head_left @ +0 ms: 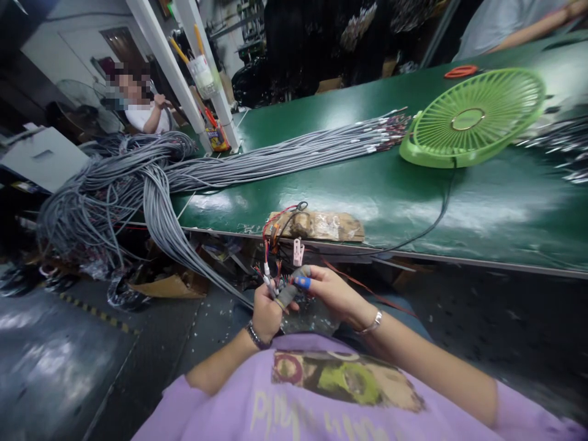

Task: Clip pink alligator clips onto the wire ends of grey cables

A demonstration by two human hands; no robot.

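My left hand (267, 312) is closed around the ends of a bundle of grey cables (202, 263), in front of the bench edge. Thin coloured wires fan out above its fingers, and a grey cover sits on its thumb. My right hand (328, 291) meets it from the right, thumb and fingers pinched together at the wire ends, with grey and blue covers on the fingertips. Which strands lie in the pinch is too small to see. Just above the hands are a pale pink clip (298, 252) and red and black leads by a worn wooden block (333, 226).
On the green bench (294, 196) lie long rows of grey cables (285, 153), heaped at the left. A green fan (473, 119) stands at the right, its black cord hanging over the front edge. Orange-handled scissors (460, 71) lie behind it. Two other people sit across the bench.
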